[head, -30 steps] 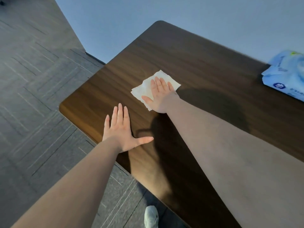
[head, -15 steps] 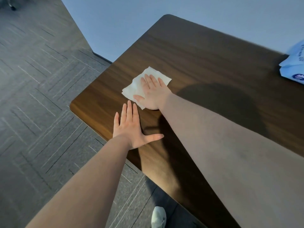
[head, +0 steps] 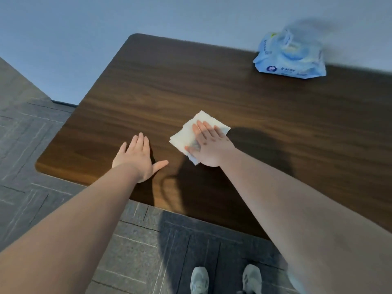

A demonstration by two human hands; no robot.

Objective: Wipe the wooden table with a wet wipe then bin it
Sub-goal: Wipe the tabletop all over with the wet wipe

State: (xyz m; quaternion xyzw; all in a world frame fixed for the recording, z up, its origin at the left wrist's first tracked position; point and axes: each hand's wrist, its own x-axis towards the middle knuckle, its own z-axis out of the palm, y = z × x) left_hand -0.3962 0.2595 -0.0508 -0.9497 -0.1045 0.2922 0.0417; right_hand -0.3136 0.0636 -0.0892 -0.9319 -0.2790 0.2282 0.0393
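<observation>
Head view, from nearest to farthest: two pale shoes (head: 224,280) stand on the grey carpet floor (head: 131,247) at the bottom edge, just short of the near edge of the wooden counter (head: 212,85). Both bare forearms reach up and forward from the lower corners. The left hand (head: 137,158) lies palm down on the counter near its near-left rounded corner, fingers together and pointing to the far side, thumb spread out to the right; its grip is open and flat, holding nothing. Just to its right and slightly farther, the right hand (head: 210,145) is also palm down, fingers straight and close together, pointing far and slightly left, thumb tucked toward the left. It presses flat on the wet wipe (head: 191,134) rather than closing round it, so that grip is open too, pinning the wipe against the wood. The wipe is white and folded into a rough rectangle, its long axis running from near-left to far-right, one corner pointing to the far side; its left part shows clear of the hand. Shadows of the arms fall on the wood nearby. Far to the right, at the counter's far edge against the pale wall (head: 84,39), lies a blue wipe packet (head: 290,58), somewhat blurred.
</observation>
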